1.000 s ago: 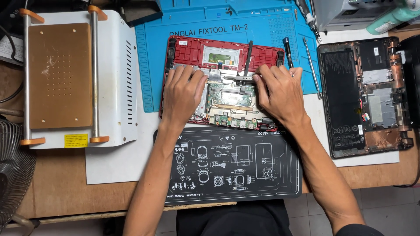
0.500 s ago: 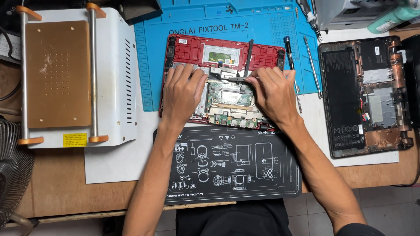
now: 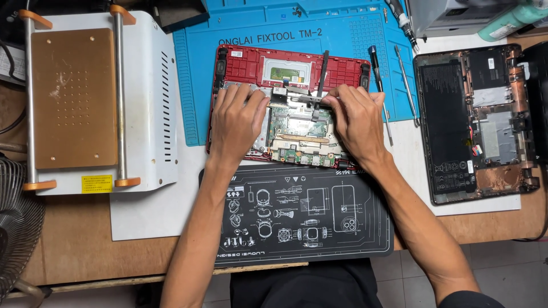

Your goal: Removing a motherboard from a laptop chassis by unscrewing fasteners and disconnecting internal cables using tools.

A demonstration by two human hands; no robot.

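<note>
1. An opened red laptop (image 3: 288,71) lies on the blue mat (image 3: 342,34) near the middle of the workbench (image 3: 68,245), its green circuit board (image 3: 297,128) bare and facing up.
2. The left hand (image 3: 238,122) lies palm down over the left part of the board, fingers spread and slightly bent, the tips touching a silver strip near the board's far edge. It closes on nothing that I can see.
3. The right hand (image 3: 357,122) rests on the right part of the board, fingers curled, the tips pinching at a small silver bracket (image 3: 305,98) near the top middle. Whether it truly grips the bracket I cannot tell.
4. A black mat with white drawings (image 3: 302,217) lies at the near edge of the bench, just below the laptop.
5. A screwdriver (image 3: 378,80) and a thin metal pry tool (image 3: 405,82) lie on the right edge of the blue mat.
6. A second opened laptop, black (image 3: 476,122), sits towards the right edge on a white sheet (image 3: 142,217).
7. A white machine with a brown plate (image 3: 91,97) stands at the left side, with a fan (image 3: 17,228) by the near left corner.
</note>
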